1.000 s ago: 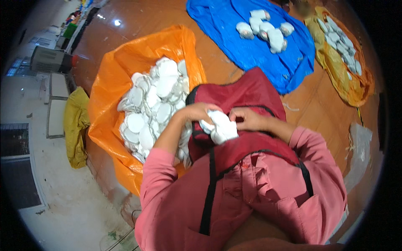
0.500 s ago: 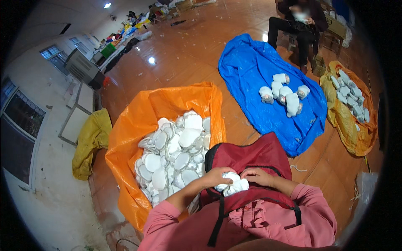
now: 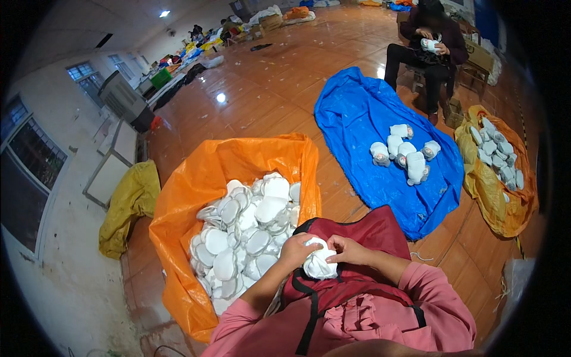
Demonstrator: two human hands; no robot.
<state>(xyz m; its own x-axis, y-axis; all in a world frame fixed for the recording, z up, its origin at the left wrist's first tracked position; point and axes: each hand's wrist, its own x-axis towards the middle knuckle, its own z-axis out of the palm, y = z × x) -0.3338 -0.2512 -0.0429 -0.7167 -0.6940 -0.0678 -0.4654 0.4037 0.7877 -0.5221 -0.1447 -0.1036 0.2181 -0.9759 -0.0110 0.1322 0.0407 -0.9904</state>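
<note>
Above my lap I hold a white rounded fabric piece (image 3: pixel 319 266) with folds gathered on its upper face. My left hand (image 3: pixel 295 252) is closed around its left side. The fingers of my right hand (image 3: pixel 350 250) pinch its upper right edge. Under it lies a dark red cloth apron (image 3: pixel 369 223) with black edging. Close by my left forearm, an open orange sack (image 3: pixel 190 172) holds a heap of flat, oval white pieces (image 3: pixel 258 242).
Several white bundles (image 3: pixel 414 168) lie on a blue sheet (image 3: pixel 351 95) ahead. A seated person (image 3: pixel 431 44) handles a white item beyond it. At the right stands a yellow-orange sack (image 3: pixel 476 163) of whitish pieces; a yellow sack (image 3: pixel 128 205) leans at the left wall.
My right hand has moved in and now pinches the white piece's edge. The piece has been turned and its folds look different. The whole view has shifted slightly upward.
</note>
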